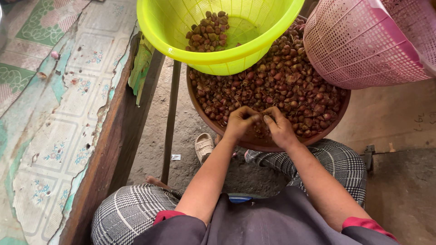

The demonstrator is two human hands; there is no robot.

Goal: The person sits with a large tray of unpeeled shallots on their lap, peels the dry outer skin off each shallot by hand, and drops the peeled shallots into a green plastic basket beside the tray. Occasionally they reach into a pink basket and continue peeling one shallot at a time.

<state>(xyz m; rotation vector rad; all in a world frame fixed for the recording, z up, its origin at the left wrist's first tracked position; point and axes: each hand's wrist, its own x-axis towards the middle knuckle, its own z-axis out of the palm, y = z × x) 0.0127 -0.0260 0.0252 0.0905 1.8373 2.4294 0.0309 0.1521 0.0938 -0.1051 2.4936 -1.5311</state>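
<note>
The shallots [277, 86] are small, rounded bulbs with glossy red-brown, papery skins, heaped loosely in a wide, shallow brown basin [254, 144] with a smooth round rim. The heap lies right under and ahead of my fingers, at the near edge of the basin.

My left hand [240, 121] is curled narrow, fingertips pinched together over something small at the edge of the heap; I cannot tell exactly what is inside the pinch. My right hand [279, 128] sits just beside it, fingers bent and close together, its tips meeting the left hand's tips over the bulbs. Both wrists hover above the basin's near rim.

Resting on the far side of the basin is a lime-green plastic basket [172, 31], slotted like a sieve, holding a small pile of duller brown bulbs [208, 31]. To its right a pink plastic basket [363, 45] with a square lattice tilts on its side. On my left runs a wooden table edge [113, 145] covered with worn, flower-patterned sheeting [59, 127]. My knees in checked trousers [131, 211] flank the basin above the bare earthen floor [186, 131].
</note>
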